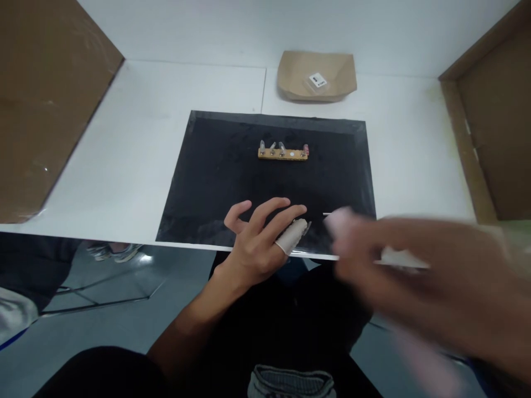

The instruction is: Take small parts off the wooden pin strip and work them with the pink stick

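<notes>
A black mat lies on the white table. On its far part rests a small tan circuit board with several small parts standing on it. My left hand lies at the mat's near edge, fingers spread and stretched out; one finger wears a pale finger cot. A small shiny object sits by that fingertip; I cannot make it out. My right hand is close to the camera at the right and smeared by motion, its fingers unreadable. A thin white streak shows near its tip.
A brown paper tray holding a small clear bag with a label stands at the back of the table. Cardboard panels stand at the left and right. Below the table edge are my dark-clothed lap and, at the left, another person's shoes.
</notes>
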{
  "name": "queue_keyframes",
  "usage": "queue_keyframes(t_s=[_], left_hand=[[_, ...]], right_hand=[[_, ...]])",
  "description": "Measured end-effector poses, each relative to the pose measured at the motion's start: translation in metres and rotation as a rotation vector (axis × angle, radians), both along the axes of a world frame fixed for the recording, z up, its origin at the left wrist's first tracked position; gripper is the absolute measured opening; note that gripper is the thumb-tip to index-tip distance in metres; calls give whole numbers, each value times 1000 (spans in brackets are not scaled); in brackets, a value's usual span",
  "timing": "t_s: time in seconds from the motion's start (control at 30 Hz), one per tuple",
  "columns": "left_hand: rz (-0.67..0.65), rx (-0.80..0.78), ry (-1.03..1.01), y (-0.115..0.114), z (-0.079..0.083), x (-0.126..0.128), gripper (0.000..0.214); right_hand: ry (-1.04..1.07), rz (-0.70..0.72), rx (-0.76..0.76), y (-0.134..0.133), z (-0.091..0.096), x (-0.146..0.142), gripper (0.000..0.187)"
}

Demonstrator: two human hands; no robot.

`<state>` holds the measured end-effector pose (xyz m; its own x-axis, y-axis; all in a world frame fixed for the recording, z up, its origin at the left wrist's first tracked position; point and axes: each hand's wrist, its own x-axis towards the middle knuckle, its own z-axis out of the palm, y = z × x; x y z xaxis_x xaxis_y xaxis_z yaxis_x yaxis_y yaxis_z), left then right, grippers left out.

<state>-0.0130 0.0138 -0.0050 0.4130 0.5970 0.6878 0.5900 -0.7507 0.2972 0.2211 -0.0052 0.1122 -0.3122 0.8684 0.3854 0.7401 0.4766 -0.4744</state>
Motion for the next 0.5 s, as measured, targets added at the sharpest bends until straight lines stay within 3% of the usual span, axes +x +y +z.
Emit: queue_keyframes(t_s=[0.23,0.37,0.5], left_hand=[[-48,-56,-67,0,-2,-2,29],[-22,-18,-20,1,0,-2,32],[7,-24,-71,6,4,2,17]], right_hand=[[21,5,-65,-11,-4,-5,33],[24,46,-102,-3,-1,-7,34],[9,155,-142,-2,-4,-24,35]])
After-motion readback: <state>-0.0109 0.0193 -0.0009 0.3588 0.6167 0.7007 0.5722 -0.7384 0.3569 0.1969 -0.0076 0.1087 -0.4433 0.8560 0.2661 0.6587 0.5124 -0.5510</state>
